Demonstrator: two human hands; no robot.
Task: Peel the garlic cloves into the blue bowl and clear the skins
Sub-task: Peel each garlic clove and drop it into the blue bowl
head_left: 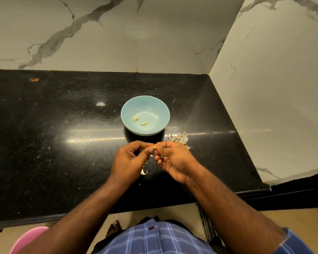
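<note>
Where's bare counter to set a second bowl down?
Free: the counter left of the blue bowl, out to the left edge, and the strip between bowl and back wall. Crowded: skins pile right-front of the bowl, scraps beneath both hands.

Person wears blue plaid shirt [154, 241] w/ thin white check lines, dark button at front, short sleeve [292, 242] w/ folded cuff on right arm. Forearms bare, foot bare.
</note>
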